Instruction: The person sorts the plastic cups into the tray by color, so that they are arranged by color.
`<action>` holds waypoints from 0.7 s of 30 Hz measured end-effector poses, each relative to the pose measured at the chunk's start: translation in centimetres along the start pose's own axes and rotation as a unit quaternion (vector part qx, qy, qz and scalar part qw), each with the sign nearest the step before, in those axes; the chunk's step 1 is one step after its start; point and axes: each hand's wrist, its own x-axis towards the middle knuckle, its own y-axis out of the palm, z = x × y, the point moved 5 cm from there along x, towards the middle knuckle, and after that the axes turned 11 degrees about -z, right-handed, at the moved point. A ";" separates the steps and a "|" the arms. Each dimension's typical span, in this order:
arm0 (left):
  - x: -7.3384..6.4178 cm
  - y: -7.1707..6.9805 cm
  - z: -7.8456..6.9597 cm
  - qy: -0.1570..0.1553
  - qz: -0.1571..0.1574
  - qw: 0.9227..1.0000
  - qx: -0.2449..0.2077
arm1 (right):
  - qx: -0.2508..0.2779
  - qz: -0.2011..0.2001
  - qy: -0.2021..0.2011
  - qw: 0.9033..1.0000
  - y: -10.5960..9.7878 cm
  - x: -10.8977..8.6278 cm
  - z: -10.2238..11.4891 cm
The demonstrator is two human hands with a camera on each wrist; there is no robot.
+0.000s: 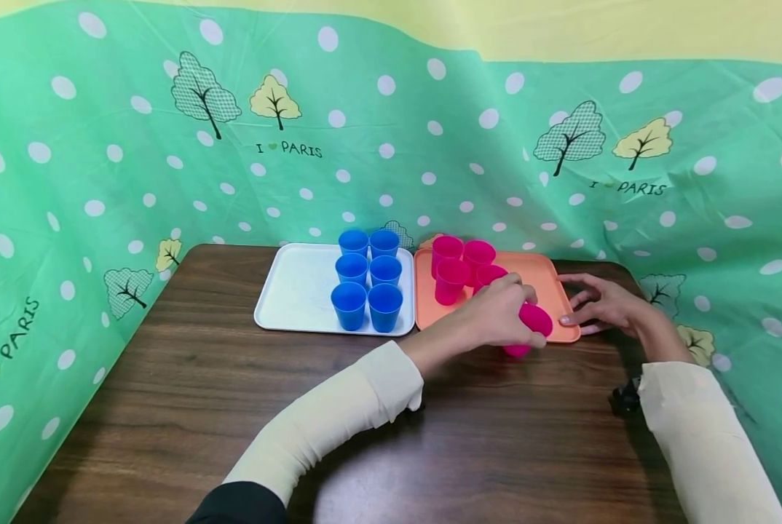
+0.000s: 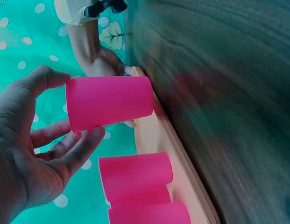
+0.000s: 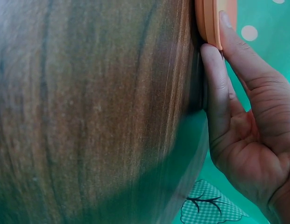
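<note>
Near the front right of the orange tray, my left hand pinches a pink cup by its wide rim, thumb on one side and fingers on the other. Whether the cup's base touches the tray cannot be told. My right hand grips the tray's right side near the front corner, thumb over the rim and a finger against its outer side. Several other pink cups stand upright on the tray's left part; one is partly hidden behind my left hand.
A white tray adjoins the orange one on the left, with several blue cups in two columns on its right half. Both trays lie at the back of a brown wooden table, before a green dotted cloth.
</note>
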 end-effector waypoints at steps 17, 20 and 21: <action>-0.8 -1.4 1.9 -0.037 -0.032 0.999 -0.010 | -0.020 -0.005 0.002 1.000 0.1 -0.1 0.4; -0.9 -1.6 2.0 -0.043 -0.034 0.998 -0.013 | -0.022 -0.008 0.002 1.000 0.1 -0.1 0.4; -0.9 -1.7 2.1 -0.046 -0.036 0.998 -0.013 | -0.023 -0.008 0.002 1.000 0.1 -0.1 0.4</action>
